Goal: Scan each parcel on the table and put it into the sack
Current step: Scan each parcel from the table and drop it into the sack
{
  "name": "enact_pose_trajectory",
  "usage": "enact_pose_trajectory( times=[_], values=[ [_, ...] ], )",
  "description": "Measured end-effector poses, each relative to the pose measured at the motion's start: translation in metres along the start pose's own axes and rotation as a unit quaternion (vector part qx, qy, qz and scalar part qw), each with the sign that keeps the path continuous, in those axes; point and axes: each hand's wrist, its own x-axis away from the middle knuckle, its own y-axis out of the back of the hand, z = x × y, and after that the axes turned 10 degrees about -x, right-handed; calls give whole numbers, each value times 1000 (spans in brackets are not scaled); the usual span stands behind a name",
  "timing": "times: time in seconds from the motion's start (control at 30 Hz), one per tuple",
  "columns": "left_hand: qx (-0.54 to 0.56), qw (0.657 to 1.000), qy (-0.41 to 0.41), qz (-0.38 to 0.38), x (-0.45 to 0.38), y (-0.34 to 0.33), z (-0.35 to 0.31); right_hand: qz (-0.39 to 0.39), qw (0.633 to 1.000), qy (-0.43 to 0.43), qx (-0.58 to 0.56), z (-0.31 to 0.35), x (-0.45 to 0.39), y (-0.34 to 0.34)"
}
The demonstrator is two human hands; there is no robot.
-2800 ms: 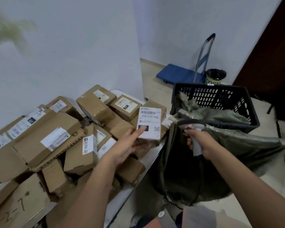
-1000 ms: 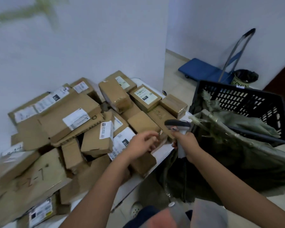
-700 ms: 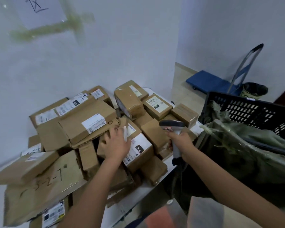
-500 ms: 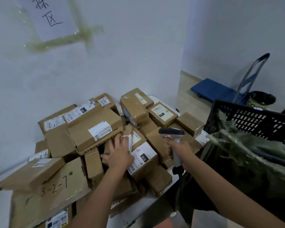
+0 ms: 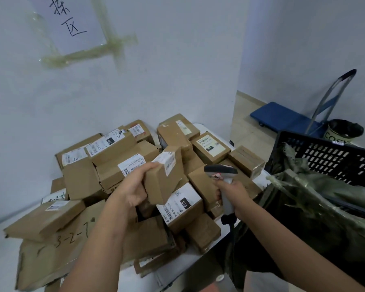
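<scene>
— What's in your hands?
— My left hand [image 5: 133,191] grips a small brown box [image 5: 163,175] over the pile. My right hand [image 5: 232,191] squeezes the scanner [image 5: 220,172].
— Where's the sack?
— The sack [image 5: 316,209] sits at three o'clock.

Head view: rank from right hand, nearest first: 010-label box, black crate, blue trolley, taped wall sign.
From the right hand, which grips the scanner:
1. 010-label box, just to its left on the pile.
2. black crate, to its right.
3. blue trolley, on the floor beyond the crate.
4. wall sign, high up, far left.
</scene>
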Motion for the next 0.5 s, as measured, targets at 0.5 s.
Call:
enact_pose_trajectory(
  times=[0.5],
  values=[
    [111, 986, 102, 67, -31, 1, 14, 215, 970, 66, 92, 70, 19, -1]
  ],
)
